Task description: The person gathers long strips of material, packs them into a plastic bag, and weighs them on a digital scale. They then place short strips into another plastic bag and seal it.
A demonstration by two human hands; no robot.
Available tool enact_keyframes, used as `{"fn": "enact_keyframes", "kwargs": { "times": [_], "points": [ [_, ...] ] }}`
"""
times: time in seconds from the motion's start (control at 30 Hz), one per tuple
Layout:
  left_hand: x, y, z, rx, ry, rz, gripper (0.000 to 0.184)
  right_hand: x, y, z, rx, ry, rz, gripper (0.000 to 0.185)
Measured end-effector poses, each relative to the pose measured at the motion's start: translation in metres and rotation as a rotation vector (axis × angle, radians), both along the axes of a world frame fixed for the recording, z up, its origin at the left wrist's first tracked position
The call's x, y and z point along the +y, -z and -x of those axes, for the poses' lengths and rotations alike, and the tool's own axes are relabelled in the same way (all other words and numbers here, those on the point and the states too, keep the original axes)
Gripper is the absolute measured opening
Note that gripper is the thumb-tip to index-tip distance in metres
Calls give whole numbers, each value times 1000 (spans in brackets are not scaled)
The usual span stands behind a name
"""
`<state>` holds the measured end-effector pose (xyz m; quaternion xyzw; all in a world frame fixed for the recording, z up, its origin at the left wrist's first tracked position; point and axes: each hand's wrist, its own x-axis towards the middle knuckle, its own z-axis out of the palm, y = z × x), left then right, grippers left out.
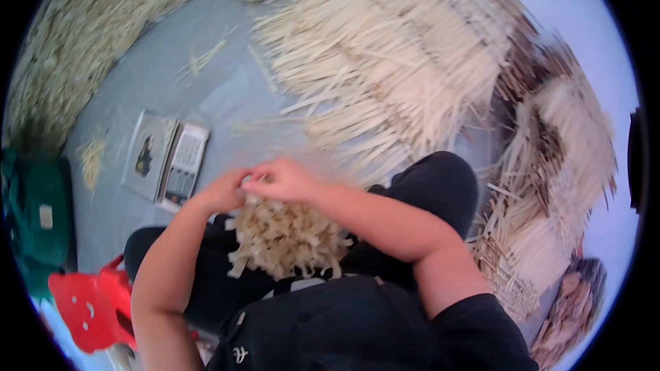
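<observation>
A bundle of pale, flat dried strips (285, 237) stands in my lap with its cut, curled ends toward me. At its far edge my left hand (223, 192) is closed, the fingertips drawn in against the other hand. My right hand (285, 178) is also closed, its thumb and fingers pinched together just above the strips. The two hands meet there, and a small thing between the fingers is too blurred to name. The far part of the bundle is hidden beneath my hands.
A scale (165, 158) lies on the grey floor at my left. Beyond my hands spreads a large pile of pale strips (392, 55), with more bundles (543, 185) at right. A red plastic stool (93, 306) and a green bag (41, 213) are at far left.
</observation>
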<state>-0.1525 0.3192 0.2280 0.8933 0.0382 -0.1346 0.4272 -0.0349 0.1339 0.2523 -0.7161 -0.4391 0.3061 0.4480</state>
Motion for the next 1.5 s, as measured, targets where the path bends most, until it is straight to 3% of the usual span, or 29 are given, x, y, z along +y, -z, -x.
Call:
{"fn": "enact_keyframes", "kwargs": {
  "times": [0.07, 0.13, 0.17, 0.33, 0.4, 0.57, 0.83, 0.9, 1.0, 1.13, 1.23, 1.3, 1.33, 1.4, 1.47, 1.5],
  "points": [
    [-11, -16, -5, 0, -59, 67, 46, 1, -12, -3, -51, 37, 47, 49],
    [-12, -22, 2, 160, -283, -169, 40, -1, -14, -5, -65, 10, 76, 48],
    [-8, -11, 8, 54, -287, -225, 28, 1, -10, -8, -66, 7, 76, 46],
    [0, -11, 20, 15, -262, -384, 21, 6, 6, -3, -77, -74, 3, 41],
    [2, -13, 20, -44, -299, -376, 21, 6, 5, -3, -275, -87, -138, 38],
    [-2, -31, 18, -133, -301, -444, 19, 2, -21, 0, -412, -177, 27, 39],
    [-1, -38, 12, -156, -344, -412, 21, 4, -21, 3, -596, -380, 13, 41],
    [-3, -41, 13, -212, -346, -418, 20, 2, -16, 5, -687, -352, -127, 40],
    [-10, -57, 13, -250, -387, -276, 19, 2, -18, 3, -616, -385, -183, 39],
    [-17, -65, 15, -219, -370, -189, 19, -1, -23, 12, -715, -300, -77, 36],
    [-12, -69, 15, -209, -340, -184, 18, -4, -37, 7, -605, -306, -3, 35],
    [-11, -68, 17, -247, -294, -211, 16, -12, -51, -5, -546, -170, -260, 30],
    [-8, -66, 17, -229, -317, -201, 17, -18, -57, -17, -577, -146, -247, 30],
    [-6, -63, 20, -215, -350, -170, 17, -38, -65, -41, -243, 261, -28, 26],
    [-8, -65, 22, -238, -337, -147, 18, -62, -40, -81, -419, 284, 434, 19],
    [-9, -69, 23, -180, -364, -105, 18, -75, -14, -93, -483, 25, 679, 21]
  ]
}}
